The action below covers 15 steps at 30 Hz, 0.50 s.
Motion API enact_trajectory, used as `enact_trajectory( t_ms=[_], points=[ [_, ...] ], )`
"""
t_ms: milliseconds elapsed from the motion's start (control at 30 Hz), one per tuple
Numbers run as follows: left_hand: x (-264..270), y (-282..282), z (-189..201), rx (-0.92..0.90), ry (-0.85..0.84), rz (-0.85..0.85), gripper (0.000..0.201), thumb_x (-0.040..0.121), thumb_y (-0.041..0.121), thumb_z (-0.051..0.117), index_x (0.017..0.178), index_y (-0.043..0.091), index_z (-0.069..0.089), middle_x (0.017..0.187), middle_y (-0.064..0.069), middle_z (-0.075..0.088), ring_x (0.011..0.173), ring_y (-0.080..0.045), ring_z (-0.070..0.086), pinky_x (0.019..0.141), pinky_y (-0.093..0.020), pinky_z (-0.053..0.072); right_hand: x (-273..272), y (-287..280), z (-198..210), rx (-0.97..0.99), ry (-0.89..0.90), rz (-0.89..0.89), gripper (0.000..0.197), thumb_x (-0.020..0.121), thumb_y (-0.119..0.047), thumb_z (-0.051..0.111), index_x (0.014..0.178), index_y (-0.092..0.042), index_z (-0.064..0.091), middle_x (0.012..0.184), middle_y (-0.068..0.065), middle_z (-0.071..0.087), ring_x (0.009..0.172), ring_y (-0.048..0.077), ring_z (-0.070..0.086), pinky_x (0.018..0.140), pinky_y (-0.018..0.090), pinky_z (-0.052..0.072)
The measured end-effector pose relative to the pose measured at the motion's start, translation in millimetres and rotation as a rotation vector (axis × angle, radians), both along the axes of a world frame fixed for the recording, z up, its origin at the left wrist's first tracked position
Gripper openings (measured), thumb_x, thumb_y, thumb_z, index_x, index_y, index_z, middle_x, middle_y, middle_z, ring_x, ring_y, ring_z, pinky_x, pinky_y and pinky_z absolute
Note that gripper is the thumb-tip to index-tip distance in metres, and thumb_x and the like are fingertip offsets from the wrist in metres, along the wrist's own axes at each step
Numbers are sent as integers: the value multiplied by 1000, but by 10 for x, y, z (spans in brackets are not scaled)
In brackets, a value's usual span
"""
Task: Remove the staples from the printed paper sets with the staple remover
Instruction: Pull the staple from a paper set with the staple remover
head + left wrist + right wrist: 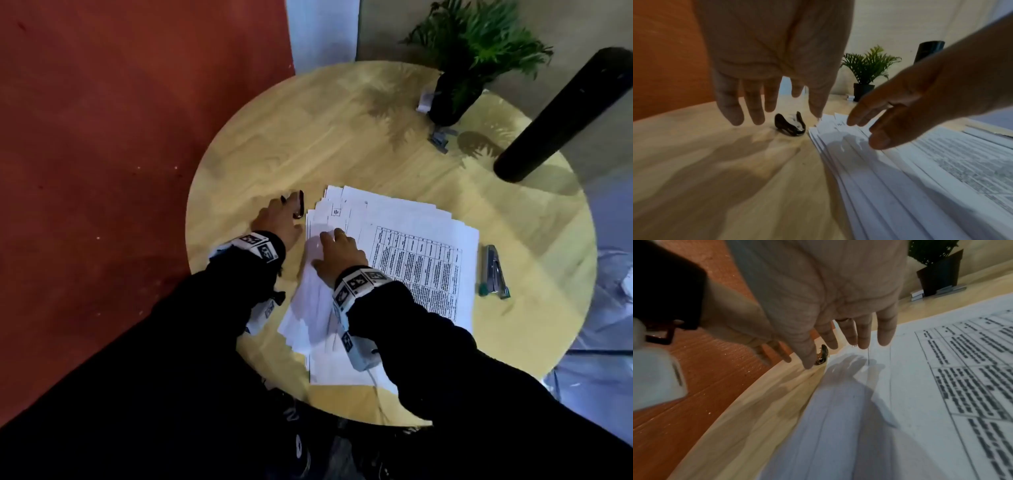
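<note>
The left hand, fingers spread and holding nothing, is partly hiding the small black claw-shaped staple remover; the right hand, fingers straight, is lying flat on the fanned white printed paper sets.

A round, light wooden tabletop carries a fanned stack of printed paper sets near its middle, the top sheet showing a table of text. Just beside the stack's far left corner lies a black staple remover. To the stack's right lies a silver stapler with a green end. At the far edge stands a potted plant in a black pot, with strips of staples beside it.
</note>
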State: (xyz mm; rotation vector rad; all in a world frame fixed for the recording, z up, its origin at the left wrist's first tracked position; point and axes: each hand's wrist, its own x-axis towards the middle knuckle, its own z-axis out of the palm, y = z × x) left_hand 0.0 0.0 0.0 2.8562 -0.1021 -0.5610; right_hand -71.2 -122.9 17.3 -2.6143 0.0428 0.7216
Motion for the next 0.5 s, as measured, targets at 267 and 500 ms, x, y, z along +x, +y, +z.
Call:
enact_trajectory(
  t_ms=[267, 500],
  points=[
    [209, -201, -369, 71, -15, 47, 52, 93, 37, 51, 140, 25, 33, 140, -21, 30, 119, -43, 39, 98, -46, 38, -113, -225, -195, -65, 9, 14, 50, 95, -27, 48, 139, -13, 29, 150, 10, 19, 132, 30, 29, 98, 44, 36],
    [-95, -353, 9, -290, -184, 108, 33, 93, 7, 42, 125, 13, 50, 123, -24, 41, 106, -39, 48, 87, -35, 40, -53, -233, -96, 516, -220, -495, 43, 96, -31, 49, 130, -5, 48, 131, 16, 49, 114, 28, 52, 93, 31, 40]
  ],
)
